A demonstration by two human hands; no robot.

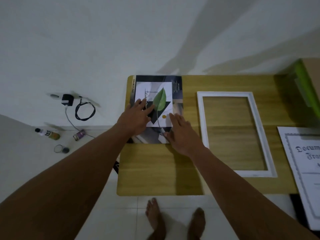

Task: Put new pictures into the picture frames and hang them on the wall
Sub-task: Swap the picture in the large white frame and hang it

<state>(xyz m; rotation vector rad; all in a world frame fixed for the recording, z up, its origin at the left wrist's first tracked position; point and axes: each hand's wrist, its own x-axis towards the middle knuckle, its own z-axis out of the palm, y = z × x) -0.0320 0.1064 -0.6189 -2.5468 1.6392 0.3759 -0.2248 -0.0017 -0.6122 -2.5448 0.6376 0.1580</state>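
A head-worn camera looked down over a person's two bare arms at a low wooden table (155, 170) standing against a pale wall. At the table's far left corner lay a dark printed sheet (177, 87), and on top of it a smaller white picture (161, 101) showing a green leaf over a black triangle. The left hand (136, 116) lay flat on the picture's left side with its fingers spread and straight, gripping nothing. The right hand (181, 134) lay flat too, its straight fingers touching the picture's lower right corner and its thumb near the dark sheet's near edge.

Just to the right, apart from both hands, an empty white picture frame (225, 94) lay flat, the wood showing through it. A white certificate (303, 170) with ornate lettering overhung the table's right edge, and a green-edged box (304, 84) sat at the far right corner.

On the pale floor to the left were a black charger (67, 99), a looped cable (84, 111), a small bottle (47, 133) on its side and a small jar (61, 149). Two bare feet (155, 217) stood below the table.
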